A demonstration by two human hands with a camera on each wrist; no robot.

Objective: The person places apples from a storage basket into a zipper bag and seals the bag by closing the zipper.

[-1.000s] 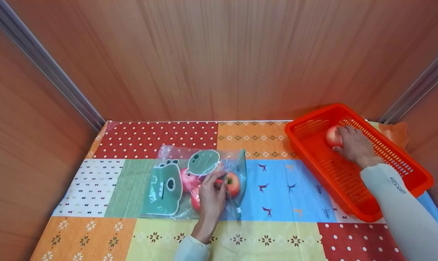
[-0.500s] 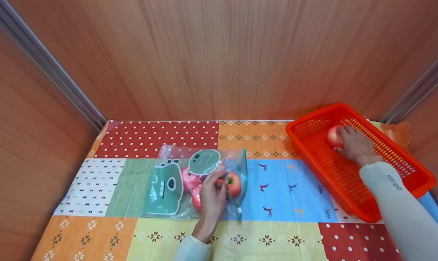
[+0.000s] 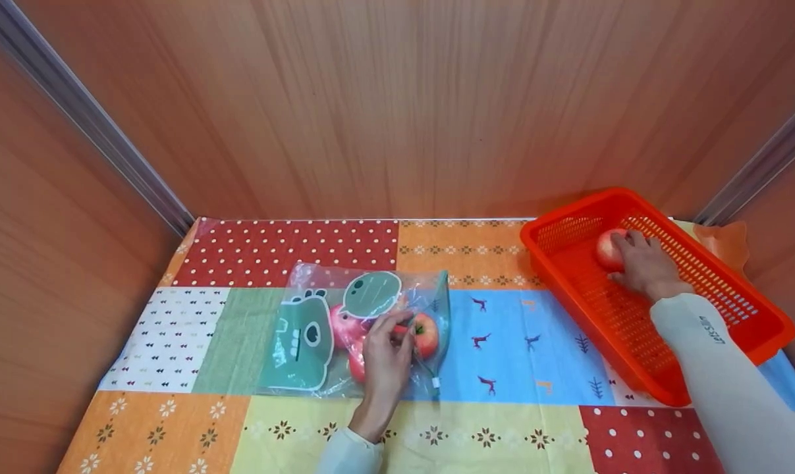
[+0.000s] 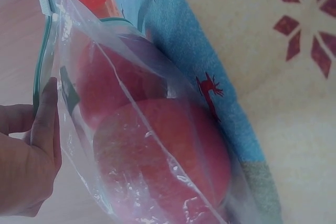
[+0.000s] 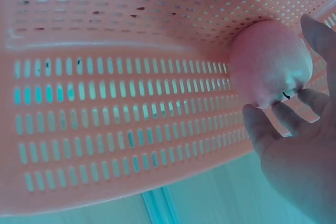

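Observation:
My left hand (image 3: pixel 387 352) pinches the green-edged opening of a clear slider zip bag (image 3: pixel 292 355) printed with a green monster. The bag lies on the patterned cloth. Several red apples show inside it, one apple (image 3: pixel 425 334) close to the opening. In the left wrist view, thumb and finger grip the bag's green zip edge (image 4: pixel 39 72), below the white slider (image 4: pixel 45 4). My right hand (image 3: pixel 647 266) reaches into a red plastic basket (image 3: pixel 572 322). Its spread fingers lie around a single apple (image 5: pixel 270 61) on the basket floor, with the thumb standing off from the fruit.
The patchwork cloth (image 3: pixel 496 434) covers the table. Wood-grain panels (image 3: pixel 397 112) close off the back and both sides. The basket stands at an angle in the back right corner, beside an orange flap (image 3: pixel 723 240).
The right hand's fingers have spread and its thumb has come away from the apple in the basket. The left hand keeps its pinch on the bag.

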